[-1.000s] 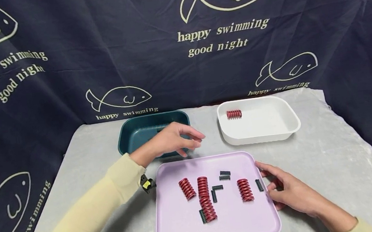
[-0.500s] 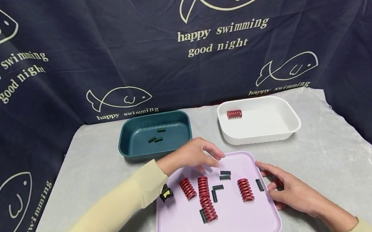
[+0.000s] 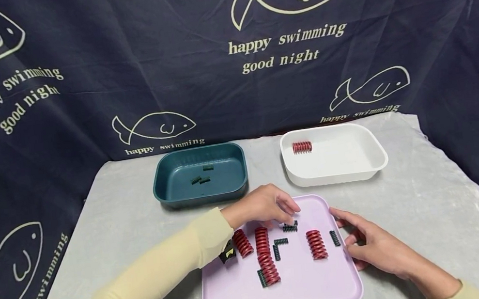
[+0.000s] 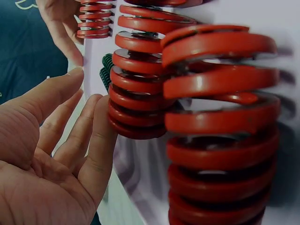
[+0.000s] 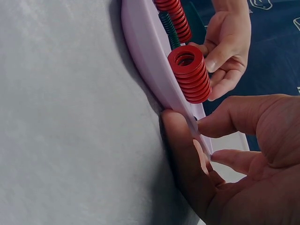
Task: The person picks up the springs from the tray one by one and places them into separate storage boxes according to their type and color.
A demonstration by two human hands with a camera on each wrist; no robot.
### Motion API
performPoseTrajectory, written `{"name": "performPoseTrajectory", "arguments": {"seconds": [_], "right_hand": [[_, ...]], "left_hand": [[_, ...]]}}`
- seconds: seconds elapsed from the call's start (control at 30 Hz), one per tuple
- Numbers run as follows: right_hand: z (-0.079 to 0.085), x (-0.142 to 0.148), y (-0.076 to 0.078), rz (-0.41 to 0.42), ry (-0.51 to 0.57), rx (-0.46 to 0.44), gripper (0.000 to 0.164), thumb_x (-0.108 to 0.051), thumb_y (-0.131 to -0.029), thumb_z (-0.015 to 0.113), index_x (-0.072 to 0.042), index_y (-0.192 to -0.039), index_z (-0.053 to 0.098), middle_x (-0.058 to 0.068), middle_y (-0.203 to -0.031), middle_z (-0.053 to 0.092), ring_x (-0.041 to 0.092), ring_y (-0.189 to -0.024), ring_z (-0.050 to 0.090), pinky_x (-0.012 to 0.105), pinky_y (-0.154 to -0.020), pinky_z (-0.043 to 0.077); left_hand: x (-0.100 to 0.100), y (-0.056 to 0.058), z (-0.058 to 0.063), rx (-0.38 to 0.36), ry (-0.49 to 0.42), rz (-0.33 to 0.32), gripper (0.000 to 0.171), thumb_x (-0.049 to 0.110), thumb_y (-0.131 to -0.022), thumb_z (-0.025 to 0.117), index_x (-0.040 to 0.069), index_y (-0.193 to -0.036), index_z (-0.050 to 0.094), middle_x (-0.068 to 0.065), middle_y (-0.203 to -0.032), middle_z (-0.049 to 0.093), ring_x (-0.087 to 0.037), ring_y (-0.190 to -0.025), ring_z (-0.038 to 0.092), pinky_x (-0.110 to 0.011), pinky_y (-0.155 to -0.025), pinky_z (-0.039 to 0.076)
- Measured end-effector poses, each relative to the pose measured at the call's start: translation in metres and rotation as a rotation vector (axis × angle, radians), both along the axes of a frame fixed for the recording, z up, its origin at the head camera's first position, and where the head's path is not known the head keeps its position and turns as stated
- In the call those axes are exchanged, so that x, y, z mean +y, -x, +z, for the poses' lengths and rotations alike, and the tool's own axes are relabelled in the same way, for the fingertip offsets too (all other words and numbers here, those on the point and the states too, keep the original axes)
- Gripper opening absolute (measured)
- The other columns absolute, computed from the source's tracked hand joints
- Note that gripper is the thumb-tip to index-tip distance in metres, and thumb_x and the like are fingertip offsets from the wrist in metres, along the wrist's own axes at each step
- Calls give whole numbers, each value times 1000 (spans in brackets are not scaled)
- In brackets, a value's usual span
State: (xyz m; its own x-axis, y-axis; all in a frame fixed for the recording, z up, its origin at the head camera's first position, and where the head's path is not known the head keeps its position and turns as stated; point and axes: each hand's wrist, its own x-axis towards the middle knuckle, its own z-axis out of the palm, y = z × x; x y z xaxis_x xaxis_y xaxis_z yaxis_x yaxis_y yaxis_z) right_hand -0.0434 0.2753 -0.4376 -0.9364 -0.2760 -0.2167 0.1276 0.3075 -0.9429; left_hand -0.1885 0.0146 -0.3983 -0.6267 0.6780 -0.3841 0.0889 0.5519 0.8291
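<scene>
A lilac tray [image 3: 307,291] holds several red coil springs [image 3: 317,245] and several small dark green springs [image 3: 281,241]. Above its far part is my left hand [image 3: 265,205], thumb and fingers apart, fingertips just over a pair of green springs [image 3: 290,229] that they partly hide. Nothing shows between those fingers in the left wrist view, where large red springs [image 4: 220,122] fill the right side. My right hand [image 3: 378,244] grips the tray's right rim, its thumb and fingers on either side of the edge [image 5: 154,79] in the right wrist view.
Behind the tray at left stands a dark teal bin [image 3: 203,199] with 3 small green springs in it. A white bin [image 3: 339,178] at back right contains one red spring [image 3: 302,147]. A grey cloth [image 3: 423,188] covers the table, and a navy curtain [image 3: 215,88] hangs behind.
My left hand has moved right and toward me, from beside the teal bin to over the tray's green springs. The right hand has stayed at the tray's rim.
</scene>
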Motion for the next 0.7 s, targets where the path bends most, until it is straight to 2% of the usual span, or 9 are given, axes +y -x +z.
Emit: {"name": "performPoseTrajectory", "arguments": {"seconds": [0.1,0.23,0.47,0.7], "right_hand": [[0,0,0,-2,0,0,83,10,-90,62,-5,-163,24,28,-137,39,16,-82,56,37,-53,57],[0,0,0,-2,2,5,83,11,-89,61,-5,-163,25,28,-138,39,16,-83,56,38,-53,58],[0,1,0,1,8,10,84,11,-90,61,-4,-163,24,28,-138,38,18,-82,58,38,-53,58],[-1,1,-1,4,17,4,84,11,-89,61,-4,-163,23,28,-138,38,19,-79,59,37,-53,57]], "left_hand": [[3,-1,-2,-4,22,26,25,3,-82,87,12,-105,82,3,-92,78,-10,-68,66,-29,-52,56],[7,-2,-4,31,48,40,25,1,-81,87,13,-103,82,4,-89,78,-11,-67,67,-28,-50,55],[12,-6,-5,140,88,24,24,1,-79,88,14,-99,82,9,-80,76,-4,-65,66,-26,-51,54],[14,-8,-10,144,98,51,22,0,-81,86,17,-94,83,13,-73,72,-6,-61,63,-24,-47,51]]}}
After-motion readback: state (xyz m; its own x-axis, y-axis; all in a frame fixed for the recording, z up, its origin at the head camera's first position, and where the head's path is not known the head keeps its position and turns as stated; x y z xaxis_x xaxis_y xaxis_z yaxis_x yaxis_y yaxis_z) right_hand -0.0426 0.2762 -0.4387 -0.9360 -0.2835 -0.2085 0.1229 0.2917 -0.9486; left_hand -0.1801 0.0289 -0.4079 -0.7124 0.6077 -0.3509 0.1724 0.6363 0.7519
